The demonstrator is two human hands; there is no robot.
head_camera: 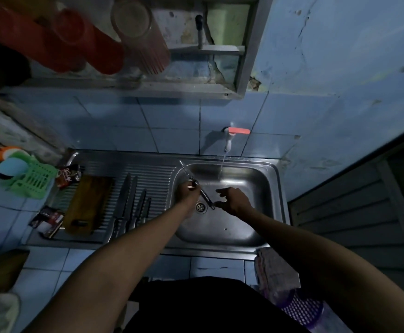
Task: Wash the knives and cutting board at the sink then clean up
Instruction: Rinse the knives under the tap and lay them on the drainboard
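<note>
Steel sink (pixel 263 188), left hand's (pixel 188 191) grip round a knife (pixel 197 186) inside.

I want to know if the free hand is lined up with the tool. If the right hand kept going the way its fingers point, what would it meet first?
Probably the knife gripped by the left hand; the right hand points leftward at its handle end, though depth is unclear.

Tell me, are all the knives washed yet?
Can't tell if any are clean. The left hand holds one thin metal tool over the sink beside the running tap; the right hand is open. Four knives and the cutting board wait on the drainer.
</note>
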